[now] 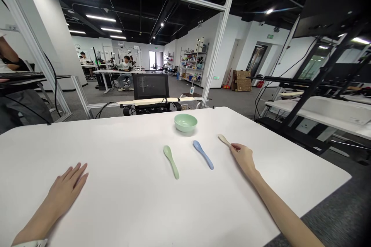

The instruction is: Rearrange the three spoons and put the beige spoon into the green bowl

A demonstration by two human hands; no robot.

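Cream-coloured plastic spoon (223,140) is pinched by its handle between the closed fingers (235,147) of the right hand (243,158), its scoop end pointing away from the wrist, toward the far side of the white table (121,142). Whether the scoop touches the tabletop or is slightly raised, I cannot tell. Just to the left of this spoon, a pale blue plastic spoon (203,154) lies flat at a slant, and beyond it, further left, lies a pale green plastic spoon (171,162). No hand touches either one. Past them, near the far edge of the table, stands a pale green bowl (185,122). The left hand (65,189) rests palm down on the tabletop with its fingers open, well apart from the spoons. Beyond the table are a black office chair (150,87), then a seated person (126,71) at another bench and a metal shelf unit (193,65) crowded with boxes against a white wall.
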